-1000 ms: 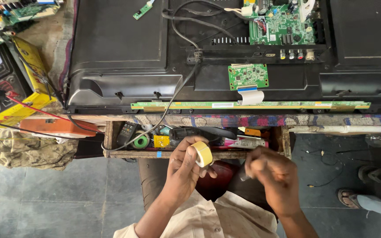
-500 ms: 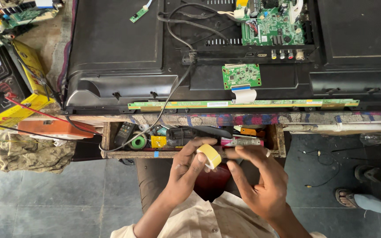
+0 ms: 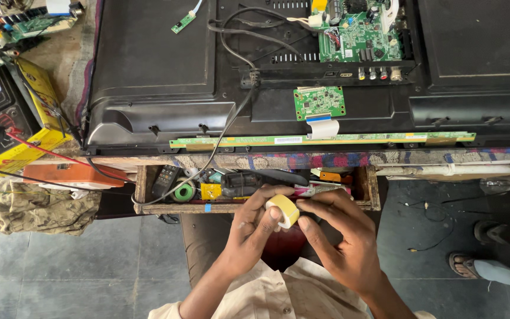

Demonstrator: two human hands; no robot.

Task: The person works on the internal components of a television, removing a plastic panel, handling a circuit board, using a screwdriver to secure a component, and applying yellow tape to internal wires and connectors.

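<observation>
Head view: left hand (image 3: 249,227) pinches yellow tape roll (image 3: 283,210) above open drawer (image 3: 255,208); right hand (image 3: 340,236) fingertips (image 3: 302,223) grasp roll edge, steadying, apparently hunting tape end. Television back (image 3: 160,65) on desk (image 3: 302,160).

Both hands meet over the lap: the left hand (image 3: 249,227) grips a yellow tape roll (image 3: 283,210) while the right hand (image 3: 340,236) pinches its edge. Just behind them is an open drawer (image 3: 172,208) (crammed with tools), and above it a television (image 3: 255,77) lies back-up on the table (image 3: 302,160).
</observation>
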